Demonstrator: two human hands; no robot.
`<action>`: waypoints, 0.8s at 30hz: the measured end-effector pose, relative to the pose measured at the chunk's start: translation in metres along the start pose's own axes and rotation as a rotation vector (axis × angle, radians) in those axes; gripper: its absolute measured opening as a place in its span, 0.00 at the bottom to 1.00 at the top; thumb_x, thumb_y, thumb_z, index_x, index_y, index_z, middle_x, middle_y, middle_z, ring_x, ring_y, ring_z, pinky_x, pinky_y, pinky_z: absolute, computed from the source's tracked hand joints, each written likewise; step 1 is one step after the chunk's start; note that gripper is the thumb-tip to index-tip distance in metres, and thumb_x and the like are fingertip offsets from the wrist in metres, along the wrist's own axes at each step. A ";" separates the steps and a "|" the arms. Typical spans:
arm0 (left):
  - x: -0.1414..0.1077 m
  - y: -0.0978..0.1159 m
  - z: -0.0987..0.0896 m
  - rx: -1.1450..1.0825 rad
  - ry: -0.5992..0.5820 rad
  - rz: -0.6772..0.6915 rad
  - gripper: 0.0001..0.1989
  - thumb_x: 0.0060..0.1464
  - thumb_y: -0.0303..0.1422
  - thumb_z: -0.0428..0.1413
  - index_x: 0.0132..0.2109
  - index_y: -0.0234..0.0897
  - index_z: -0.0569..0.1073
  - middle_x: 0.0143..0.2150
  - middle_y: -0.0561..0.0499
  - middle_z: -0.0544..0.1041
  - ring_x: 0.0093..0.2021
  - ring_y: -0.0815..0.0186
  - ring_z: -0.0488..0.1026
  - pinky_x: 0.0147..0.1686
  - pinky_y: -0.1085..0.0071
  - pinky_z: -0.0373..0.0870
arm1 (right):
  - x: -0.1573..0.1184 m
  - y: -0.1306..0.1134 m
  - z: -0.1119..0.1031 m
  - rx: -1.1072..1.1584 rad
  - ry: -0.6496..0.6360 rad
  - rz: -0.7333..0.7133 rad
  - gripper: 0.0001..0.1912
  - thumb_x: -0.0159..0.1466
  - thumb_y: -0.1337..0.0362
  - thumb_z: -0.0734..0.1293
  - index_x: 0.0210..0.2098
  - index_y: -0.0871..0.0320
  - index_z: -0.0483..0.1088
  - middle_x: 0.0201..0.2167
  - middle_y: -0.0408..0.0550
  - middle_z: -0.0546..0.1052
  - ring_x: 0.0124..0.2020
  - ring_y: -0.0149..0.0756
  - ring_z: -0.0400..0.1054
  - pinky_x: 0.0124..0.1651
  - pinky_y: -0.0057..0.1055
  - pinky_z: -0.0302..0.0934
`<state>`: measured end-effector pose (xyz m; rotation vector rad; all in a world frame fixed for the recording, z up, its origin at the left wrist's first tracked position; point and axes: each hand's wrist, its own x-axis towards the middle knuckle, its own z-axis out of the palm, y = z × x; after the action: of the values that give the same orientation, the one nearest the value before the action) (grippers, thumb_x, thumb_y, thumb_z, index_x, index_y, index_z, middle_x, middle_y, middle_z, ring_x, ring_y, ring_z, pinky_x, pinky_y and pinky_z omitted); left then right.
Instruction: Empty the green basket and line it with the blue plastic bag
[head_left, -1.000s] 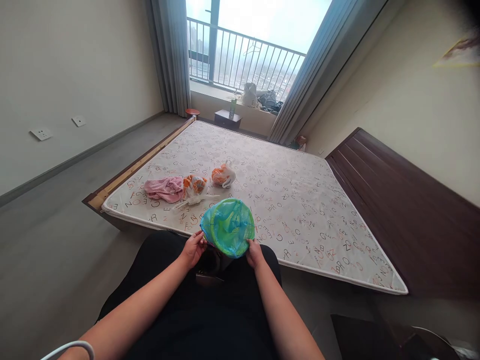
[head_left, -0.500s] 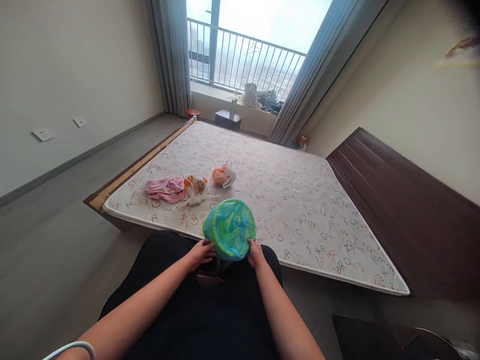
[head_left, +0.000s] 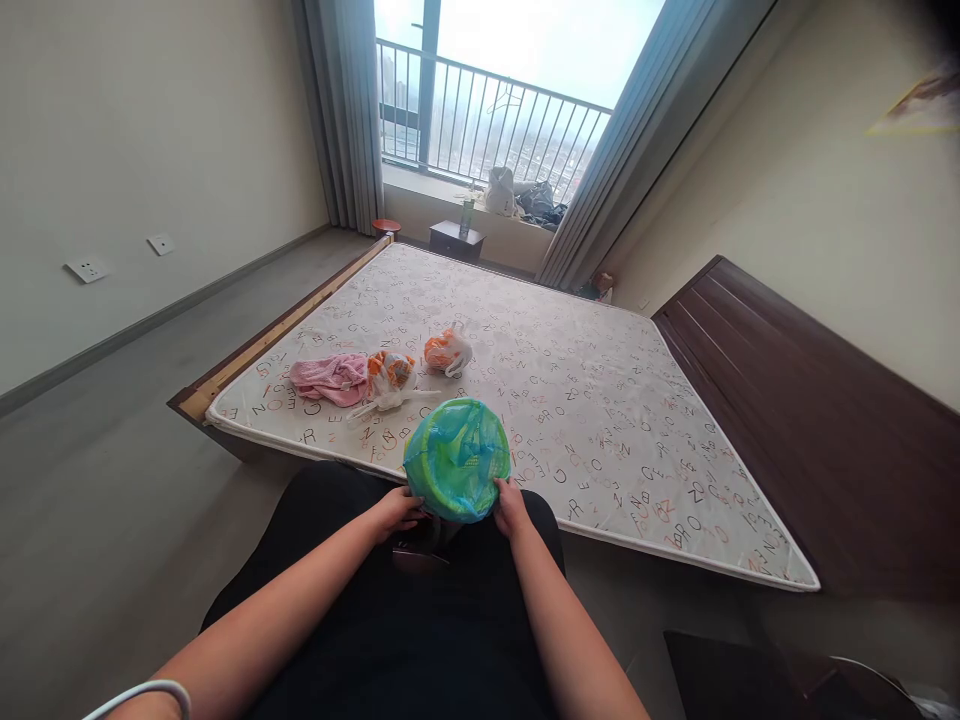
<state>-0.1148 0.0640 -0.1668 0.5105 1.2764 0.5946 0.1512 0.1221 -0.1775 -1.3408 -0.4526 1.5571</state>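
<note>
A round green plastic tub (head_left: 456,460) sits held between the left hand (head_left: 399,512) and right hand (head_left: 512,506), each grip closed on its side, above the person's black-clothed lap (head_left: 322,570), just before the edge of a letter-printed mattress (head_left: 600,470).

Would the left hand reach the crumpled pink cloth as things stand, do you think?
Probably, once free: the left hand holds a round green object in blue plastic; nothing blocks the pink cloth.
</note>
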 end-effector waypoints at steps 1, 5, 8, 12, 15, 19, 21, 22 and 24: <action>0.001 -0.002 0.000 -0.013 0.020 0.015 0.19 0.53 0.38 0.65 0.51 0.41 0.73 0.45 0.45 0.82 0.46 0.57 0.79 0.41 0.67 0.69 | 0.000 0.000 0.000 -0.001 -0.002 -0.001 0.13 0.57 0.68 0.65 0.43 0.54 0.68 0.34 0.45 0.81 0.38 0.40 0.78 0.43 0.38 0.75; 0.006 -0.005 -0.001 -0.046 0.068 0.045 0.18 0.50 0.36 0.66 0.48 0.39 0.74 0.35 0.49 0.81 0.35 0.62 0.78 0.35 0.70 0.67 | 0.000 0.001 -0.001 -0.006 -0.009 -0.005 0.14 0.57 0.68 0.66 0.44 0.54 0.69 0.36 0.46 0.81 0.40 0.41 0.78 0.44 0.38 0.75; 0.009 -0.006 0.000 -0.055 0.089 0.055 0.16 0.51 0.34 0.66 0.46 0.39 0.74 0.28 0.53 0.77 0.29 0.65 0.74 0.32 0.72 0.65 | 0.000 0.001 0.000 -0.006 -0.023 -0.008 0.17 0.57 0.67 0.67 0.46 0.55 0.69 0.39 0.47 0.81 0.42 0.42 0.78 0.45 0.39 0.75; 0.010 -0.006 0.001 -0.070 0.088 0.076 0.11 0.52 0.34 0.65 0.41 0.38 0.74 0.21 0.57 0.69 0.23 0.68 0.69 0.28 0.74 0.61 | -0.002 0.000 0.001 -0.016 -0.027 -0.005 0.16 0.58 0.67 0.67 0.47 0.55 0.69 0.38 0.48 0.81 0.42 0.43 0.78 0.44 0.39 0.75; 0.009 -0.005 0.003 -0.086 0.081 0.094 0.10 0.52 0.35 0.65 0.40 0.38 0.73 0.20 0.58 0.68 0.21 0.69 0.66 0.27 0.75 0.59 | -0.004 -0.001 0.002 -0.021 -0.020 0.007 0.15 0.59 0.66 0.67 0.46 0.55 0.69 0.36 0.47 0.81 0.39 0.43 0.78 0.42 0.40 0.75; 0.010 -0.006 0.004 -0.061 0.110 0.103 0.10 0.52 0.34 0.65 0.41 0.38 0.74 0.20 0.56 0.70 0.21 0.68 0.67 0.25 0.75 0.60 | -0.005 -0.001 0.002 -0.030 -0.027 0.007 0.15 0.59 0.66 0.67 0.47 0.55 0.69 0.37 0.47 0.81 0.39 0.42 0.78 0.43 0.40 0.75; 0.011 -0.007 0.005 -0.009 0.118 0.123 0.09 0.53 0.33 0.64 0.39 0.38 0.74 0.20 0.56 0.70 0.20 0.68 0.67 0.23 0.74 0.60 | -0.004 0.000 0.002 -0.036 -0.032 0.000 0.16 0.60 0.66 0.68 0.48 0.56 0.69 0.38 0.48 0.82 0.40 0.42 0.78 0.45 0.40 0.75; 0.012 -0.008 0.005 0.018 0.113 0.135 0.08 0.54 0.33 0.64 0.39 0.38 0.74 0.19 0.55 0.70 0.20 0.68 0.67 0.23 0.73 0.59 | -0.003 0.001 0.002 -0.036 -0.038 -0.007 0.16 0.60 0.66 0.68 0.48 0.56 0.70 0.39 0.48 0.82 0.41 0.42 0.78 0.46 0.40 0.75; 0.014 -0.010 0.006 0.056 0.088 0.151 0.07 0.55 0.33 0.63 0.38 0.37 0.73 0.18 0.55 0.70 0.19 0.68 0.66 0.22 0.72 0.58 | -0.001 0.003 0.001 -0.031 -0.050 -0.022 0.16 0.60 0.66 0.68 0.48 0.56 0.70 0.40 0.49 0.82 0.43 0.42 0.78 0.47 0.39 0.74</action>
<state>-0.1053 0.0652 -0.1821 0.6373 1.3485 0.7153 0.1487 0.1203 -0.1785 -1.3188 -0.5224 1.5741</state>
